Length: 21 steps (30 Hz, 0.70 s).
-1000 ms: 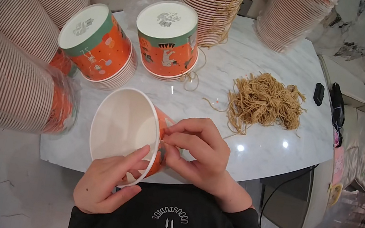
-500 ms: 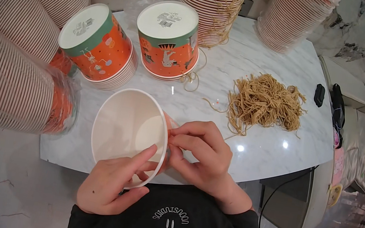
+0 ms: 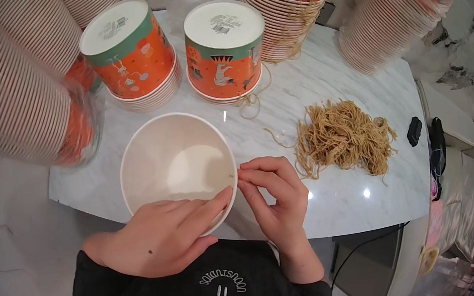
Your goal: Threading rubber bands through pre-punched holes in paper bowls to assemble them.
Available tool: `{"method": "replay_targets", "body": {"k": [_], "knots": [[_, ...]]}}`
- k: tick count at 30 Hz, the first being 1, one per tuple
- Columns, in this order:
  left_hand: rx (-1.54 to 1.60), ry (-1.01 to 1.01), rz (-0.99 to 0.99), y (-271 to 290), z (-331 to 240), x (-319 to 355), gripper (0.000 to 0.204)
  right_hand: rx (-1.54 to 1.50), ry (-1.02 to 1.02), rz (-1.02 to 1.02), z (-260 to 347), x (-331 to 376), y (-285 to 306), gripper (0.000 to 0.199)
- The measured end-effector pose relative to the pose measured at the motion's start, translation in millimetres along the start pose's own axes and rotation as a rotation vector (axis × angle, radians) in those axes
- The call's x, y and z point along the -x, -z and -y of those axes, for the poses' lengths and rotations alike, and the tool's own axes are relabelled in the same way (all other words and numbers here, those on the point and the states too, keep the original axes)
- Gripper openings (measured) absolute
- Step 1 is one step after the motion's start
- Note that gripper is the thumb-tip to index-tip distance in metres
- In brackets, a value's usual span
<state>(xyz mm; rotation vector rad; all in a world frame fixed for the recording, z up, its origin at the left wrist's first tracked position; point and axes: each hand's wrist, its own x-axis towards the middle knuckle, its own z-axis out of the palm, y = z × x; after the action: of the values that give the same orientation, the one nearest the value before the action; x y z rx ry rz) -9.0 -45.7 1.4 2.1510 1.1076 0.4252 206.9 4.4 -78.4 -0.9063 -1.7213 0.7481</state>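
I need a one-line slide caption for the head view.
Left hand steadies a white-lined paper bowl; right hand pinches its rim.

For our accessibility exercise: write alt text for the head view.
Two hands hold an open white paper bowl on a marble table: left hand on its rim, right hand pinching its edge. Beyond lie strings and upturned orange bowls.

Open paper bucket (image 3: 173,165) at table (image 3: 349,85) front edge; two upturned buckets (image 3: 222,50) behind it, string pile (image 3: 344,135) right, cup stacks (image 3: 11,64) left.
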Motion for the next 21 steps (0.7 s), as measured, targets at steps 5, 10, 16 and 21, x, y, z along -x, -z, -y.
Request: {"method": "replay_targets", "body": {"k": [5,10,16,21], "knots": [[-0.083,-0.091,-0.018,-4.9,3.5,-7.0,0.078,-0.221,-0.269,0.056,-6.7,9.2,-0.8,0.019],[-0.084,-0.082,-0.017,-7.6,10.1,-10.8,0.078,-0.366,-0.442,0.092,-9.5,9.5,-1.3,0.019],[-0.06,-0.099,-0.007,-7.9,5.9,-16.7,0.077,-0.388,-0.379,0.026,-8.6,10.7,-1.8,0.017],[0.097,-0.005,0.083,5.7,18.5,-24.0,0.061,-0.316,-0.45,-0.027,-4.2,6.4,-6.8,0.015]]}}
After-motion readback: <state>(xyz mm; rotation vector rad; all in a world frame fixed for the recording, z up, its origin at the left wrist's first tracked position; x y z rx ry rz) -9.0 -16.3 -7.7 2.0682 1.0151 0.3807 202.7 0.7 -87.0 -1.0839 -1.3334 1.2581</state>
